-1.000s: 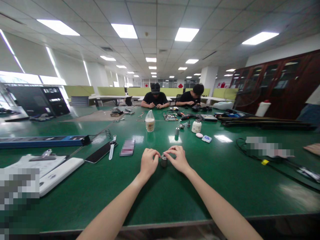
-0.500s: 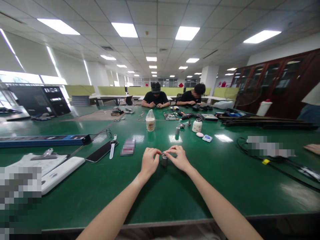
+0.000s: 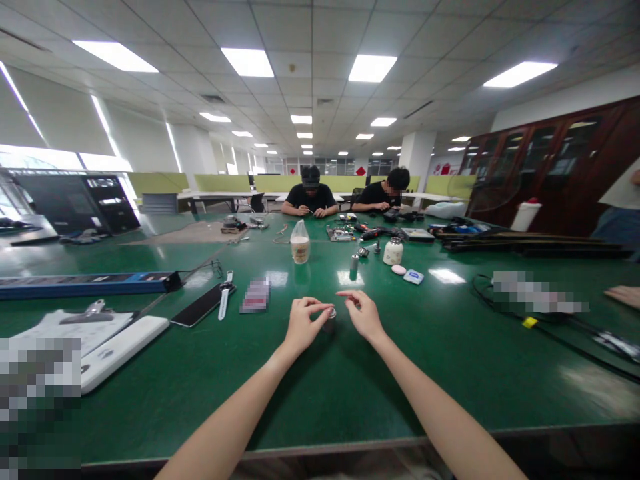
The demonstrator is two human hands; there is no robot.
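Observation:
A small grey metal cylinder (image 3: 329, 324) stands upright on the green table in front of me. My left hand (image 3: 302, 324) reaches it from the left, thumb and forefinger pinching at its shiny top. Whether they grip a separate cap or the cylinder's own rim, I cannot tell. To the right of the cylinder and apart from it is my right hand (image 3: 365, 315), its forefinger stretched out and thumb apart, with nothing seen in it. Farther back stands a similar metal cylinder (image 3: 355, 262).
A bagged cup (image 3: 300, 249), a white jar (image 3: 393, 251) and a blue-white case (image 3: 413, 277) stand beyond my hands. Leftward lie a watch (image 3: 225, 300), a phone (image 3: 197, 306) and a clipboard (image 3: 95, 313). Black cables (image 3: 555, 337) run at right. Two people sit across the table.
My right hand has let go of the cylinder's top and drawn off to the right, its forefinger straightening. My left hand has shifted slightly right, keeping its pinch at the top.

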